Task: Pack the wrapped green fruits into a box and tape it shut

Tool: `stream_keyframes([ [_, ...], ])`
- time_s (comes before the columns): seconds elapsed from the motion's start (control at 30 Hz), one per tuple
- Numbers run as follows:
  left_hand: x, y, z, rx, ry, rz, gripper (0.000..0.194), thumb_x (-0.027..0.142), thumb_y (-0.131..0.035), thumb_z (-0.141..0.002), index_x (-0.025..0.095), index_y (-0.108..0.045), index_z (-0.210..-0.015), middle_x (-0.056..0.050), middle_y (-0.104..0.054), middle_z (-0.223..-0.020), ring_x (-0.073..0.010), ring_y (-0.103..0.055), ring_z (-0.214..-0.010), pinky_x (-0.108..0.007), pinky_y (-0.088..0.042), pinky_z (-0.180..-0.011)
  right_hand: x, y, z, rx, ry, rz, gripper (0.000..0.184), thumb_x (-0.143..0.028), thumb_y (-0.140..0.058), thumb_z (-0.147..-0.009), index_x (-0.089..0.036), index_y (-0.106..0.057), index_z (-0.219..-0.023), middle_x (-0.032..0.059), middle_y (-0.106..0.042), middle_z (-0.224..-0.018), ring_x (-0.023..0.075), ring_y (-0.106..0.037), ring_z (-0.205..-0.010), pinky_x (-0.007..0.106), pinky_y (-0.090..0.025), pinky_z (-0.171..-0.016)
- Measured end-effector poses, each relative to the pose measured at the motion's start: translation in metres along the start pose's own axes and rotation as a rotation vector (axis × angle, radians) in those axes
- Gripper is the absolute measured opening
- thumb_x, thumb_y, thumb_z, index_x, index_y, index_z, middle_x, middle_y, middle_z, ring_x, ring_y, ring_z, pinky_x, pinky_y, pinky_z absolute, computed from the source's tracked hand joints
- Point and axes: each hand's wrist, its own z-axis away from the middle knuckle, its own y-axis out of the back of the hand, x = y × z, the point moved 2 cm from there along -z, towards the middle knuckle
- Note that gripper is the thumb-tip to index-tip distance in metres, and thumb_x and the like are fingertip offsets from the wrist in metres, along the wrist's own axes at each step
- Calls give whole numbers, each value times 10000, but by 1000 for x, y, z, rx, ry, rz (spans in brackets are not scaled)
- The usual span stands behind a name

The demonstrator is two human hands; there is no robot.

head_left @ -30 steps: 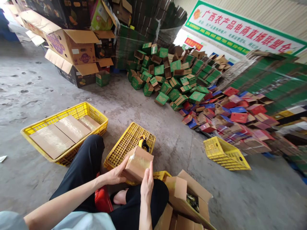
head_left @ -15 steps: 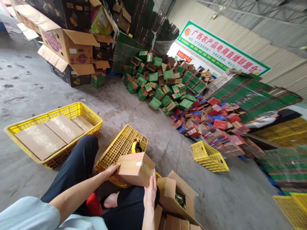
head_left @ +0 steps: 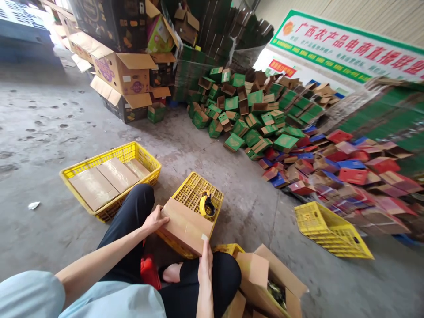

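Note:
Between my hands is a closed brown cardboard box (head_left: 187, 223) with clear tape on it and a small white patch near its right end. My left hand (head_left: 156, 220) grips its left end, thumb on top. My right hand (head_left: 206, 260) holds the right near end, with fingertips by the white patch. The box is over the near part of a yellow plastic crate (head_left: 185, 191) with a grid surface facing up. On that crate, beyond the box, lies a yellow and black tape dispenser (head_left: 204, 204). The underside of the box is hidden.
Left of my knee a yellow crate (head_left: 149, 155) contains several taped boxes. By my right knee an open carton (head_left: 260, 267) has dark, shiny contents. Another yellow crate (head_left: 327, 229) stands to the right. Green boxes (head_left: 233, 142) and red-blue boxes (head_left: 353, 176) lie heaped further back.
The box has turned in my hands, so a long taped face now points up and the white patch is at the right near edge. My view has swung left.

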Motion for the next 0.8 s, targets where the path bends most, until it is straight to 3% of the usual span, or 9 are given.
stream_keyframes([
  [0.1,-8,0,4,-10,-9,-111,580,406,-692,-838,158,-514,-1331,-150,-695,-1272,-313,-672,-1172,-377,-510,-972,7,-8,1,-25,-114,50,834,-812,-475,-904,-112,-778,-1241,175,-767,-1258,316,-758,-1098,354,-618,-790],
  [0.27,-24,-18,9,21,-145,-237,696,450,-597,-920,156,-407,-1521,-180,-573,-1483,-319,-615,-1319,-387,-510,-1041,9,-15,-8,50,-64,145,950,-940,-376,-819,-129,-825,-1028,215,-813,-1014,354,-772,-955,402,-598,-804],
  [0.4,-38,-34,12,94,-343,-346,805,495,-437,-1005,113,-160,-1658,-246,-445,-1597,-353,-516,-1442,-479,-487,-1121,2,-30,3,122,30,162,1042,-886,-245,-908,-31,-724,-1262,308,-734,-1217,391,-720,-1139,476,-560,-952],
  [0.5,-39,-42,17,199,-539,-447,811,501,-359,-1044,61,-77,-1665,-290,-252,-1691,-394,-279,-1577,-566,-392,-1203,-5,-40,17,173,232,302,941,-749,-228,-1011,8,-599,-1430,348,-576,-1454,428,-547,-1392,618,-445,-1104],
  [0.6,-34,-47,21,232,-615,-580,790,504,-361,-1057,41,-143,-1658,-292,-207,-1706,-409,-157,-1605,-598,-314,-1239,-9,-45,27,124,338,457,846,-691,-271,-1039,-37,-559,-1493,335,-524,-1519,452,-454,-1465,711,-383,-1119],
  [0.8,-23,-62,24,202,-625,-688,847,611,-496,-993,43,-350,-1604,-313,-218,-1694,-450,-118,-1602,-640,-263,-1237,-15,-57,29,84,410,561,810,-673,-316,-1044,-58,-539,-1520,340,-466,-1565,465,-428,-1481,729,-388,-1114],
])
